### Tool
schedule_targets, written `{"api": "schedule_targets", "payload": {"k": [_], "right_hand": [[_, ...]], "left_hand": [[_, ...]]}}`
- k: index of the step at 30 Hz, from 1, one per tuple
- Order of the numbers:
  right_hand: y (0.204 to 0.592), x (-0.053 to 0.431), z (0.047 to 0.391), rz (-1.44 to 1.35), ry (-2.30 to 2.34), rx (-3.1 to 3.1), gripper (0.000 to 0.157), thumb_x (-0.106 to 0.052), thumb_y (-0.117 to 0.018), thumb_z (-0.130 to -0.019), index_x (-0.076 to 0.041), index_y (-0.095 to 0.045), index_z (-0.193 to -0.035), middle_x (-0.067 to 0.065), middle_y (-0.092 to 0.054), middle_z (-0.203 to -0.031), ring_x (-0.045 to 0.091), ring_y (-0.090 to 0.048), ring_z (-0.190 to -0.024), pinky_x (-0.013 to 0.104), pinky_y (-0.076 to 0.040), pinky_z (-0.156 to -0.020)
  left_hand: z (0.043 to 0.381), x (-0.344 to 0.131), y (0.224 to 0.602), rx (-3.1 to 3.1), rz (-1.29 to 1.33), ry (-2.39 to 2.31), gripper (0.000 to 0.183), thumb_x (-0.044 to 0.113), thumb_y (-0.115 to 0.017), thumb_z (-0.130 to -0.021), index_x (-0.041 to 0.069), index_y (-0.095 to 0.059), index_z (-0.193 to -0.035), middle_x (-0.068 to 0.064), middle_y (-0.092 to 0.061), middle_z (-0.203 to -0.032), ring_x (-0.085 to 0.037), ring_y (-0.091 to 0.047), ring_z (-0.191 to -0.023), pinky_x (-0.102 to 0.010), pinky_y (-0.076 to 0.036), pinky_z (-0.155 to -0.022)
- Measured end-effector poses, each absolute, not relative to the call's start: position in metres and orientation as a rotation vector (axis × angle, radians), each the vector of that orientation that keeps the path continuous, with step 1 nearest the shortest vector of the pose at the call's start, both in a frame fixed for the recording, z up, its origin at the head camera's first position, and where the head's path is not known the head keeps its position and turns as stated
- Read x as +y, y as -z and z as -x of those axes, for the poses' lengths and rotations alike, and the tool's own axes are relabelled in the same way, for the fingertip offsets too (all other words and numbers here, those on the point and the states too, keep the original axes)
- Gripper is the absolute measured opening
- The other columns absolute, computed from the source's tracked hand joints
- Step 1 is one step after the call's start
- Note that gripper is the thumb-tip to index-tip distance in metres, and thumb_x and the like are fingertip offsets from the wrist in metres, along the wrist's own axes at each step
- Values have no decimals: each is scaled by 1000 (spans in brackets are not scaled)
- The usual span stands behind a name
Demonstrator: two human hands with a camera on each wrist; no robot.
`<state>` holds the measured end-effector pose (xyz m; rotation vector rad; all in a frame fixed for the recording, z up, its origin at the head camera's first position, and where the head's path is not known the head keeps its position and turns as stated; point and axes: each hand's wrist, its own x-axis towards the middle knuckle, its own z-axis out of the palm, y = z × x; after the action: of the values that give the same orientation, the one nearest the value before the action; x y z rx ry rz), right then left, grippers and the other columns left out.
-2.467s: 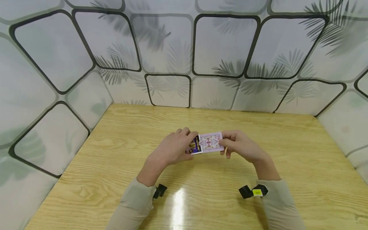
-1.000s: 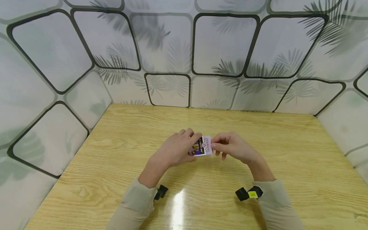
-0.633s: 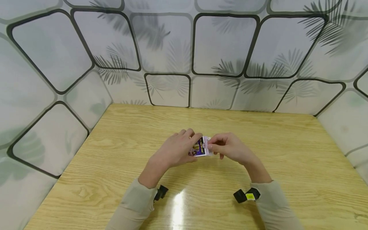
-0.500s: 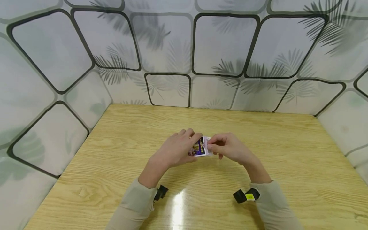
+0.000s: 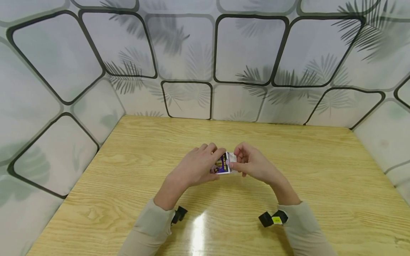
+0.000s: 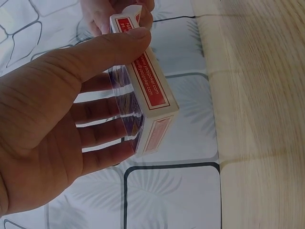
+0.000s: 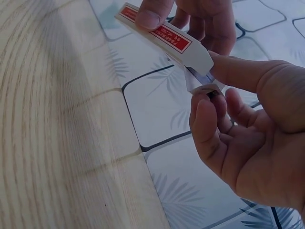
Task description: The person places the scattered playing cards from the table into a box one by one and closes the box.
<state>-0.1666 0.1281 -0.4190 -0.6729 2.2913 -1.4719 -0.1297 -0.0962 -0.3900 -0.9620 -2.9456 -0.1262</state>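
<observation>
My left hand [image 5: 196, 165] grips a playing card box [image 5: 221, 165] above the table, thumb along one narrow side and fingers on the other. In the left wrist view the box [image 6: 151, 88] has white sides with red printed panels. At the box's right end is my right hand [image 5: 256, 165]. Its thumb presses at the opening while a curled index finger touches the white end flap [image 7: 204, 88], which stands partly folded out. The deck inside is mostly hidden; purple shows along one edge in the left wrist view.
A light wooden table [image 5: 128, 199] lies under both hands. Patterned cloth walls [image 5: 250, 53] with dark outlines and leaf prints stand behind it and at its sides. Small black cameras [image 5: 266, 219] sit on both wrists.
The pink-backed deck of cards has slid left into the box, pushed by my right hand. That hand has moved left, and its index finger has lifted to the flap. My left hand stays nearly still.
</observation>
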Motion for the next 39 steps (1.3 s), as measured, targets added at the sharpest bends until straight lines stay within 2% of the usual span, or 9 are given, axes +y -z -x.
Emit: {"api": "schedule_targets", "payload": {"k": [4,9,13,18,20,24,28,31,39], "right_hand": [[419,126,166,603,1492,2273,44,-17,-67,-96,1,-41,-126,16,-53,-100,27,-61,-76,42,-56,-60],[418,122,164,567,1578,2171,59,-30,-54,-103,-6,-26,-148,25,-53,-121,38,-66,-96,44,-58,-73],[415,118,161,584,1685,2126,69,-24,-58,-101,-10,-15,-153,25,-54,-126,36,-67,-96,46,-58,-76],[411,107,152,525,1879,2156,75,-7,-66,-94,-9,-17,-151,23,-61,-120,23,-69,-88,39,-58,-75],[412,102,150,490,1985,2188,71,-2,-66,-93,-8,-20,-147,22,-64,-110,19,-70,-81,33,-58,-71],[412,95,148,455,2189,2259,59,7,-64,-90,-6,-28,-136,17,-65,-93,14,-68,-73,30,-58,-65],[413,96,150,469,2327,2311,37,11,-60,-91,4,-43,-122,15,-65,-94,11,-65,-72,27,-57,-62],[412,98,152,504,2354,2329,25,10,-59,-92,9,-53,-116,11,-65,-95,11,-64,-72,27,-56,-60],[409,103,156,611,2336,2266,21,8,-61,-92,13,-58,-113,2,-67,-85,10,-64,-68,26,-56,-59]], "left_hand": [[129,-97,389,-2927,934,134,76,44,-79,-83,15,-45,-144,-7,-55,-124,-20,-56,-103,-34,-53,-83],[129,-96,390,-2914,838,305,74,43,-78,-85,12,-45,-144,-10,-55,-120,-19,-55,-97,-31,-53,-75],[129,-95,391,-2936,681,477,76,43,-76,-87,10,-41,-146,-13,-52,-123,-21,-52,-96,-30,-52,-72],[129,-88,393,-2840,541,619,77,46,-75,-86,2,-41,-141,-16,-51,-114,-20,-53,-86,-29,-53,-68],[130,-85,394,-2796,528,647,78,47,-74,-87,0,-42,-139,-16,-51,-110,-18,-53,-83,-28,-53,-67],[130,-84,393,-2776,548,769,74,42,-70,-92,-1,-38,-143,-17,-49,-113,-18,-52,-83,-26,-51,-67],[131,-87,390,-2733,604,1018,57,27,-60,-100,1,-37,-146,-15,-48,-114,-18,-53,-85,-27,-51,-69],[132,-90,389,-2689,633,1191,53,22,-56,-103,4,-36,-148,-12,-47,-111,-16,-54,-86,-25,-51,-68],[140,-96,390,-2571,676,1383,50,17,-61,-99,8,-42,-145,-13,-51,-117,-16,-56,-81,-26,-52,-61]]}}
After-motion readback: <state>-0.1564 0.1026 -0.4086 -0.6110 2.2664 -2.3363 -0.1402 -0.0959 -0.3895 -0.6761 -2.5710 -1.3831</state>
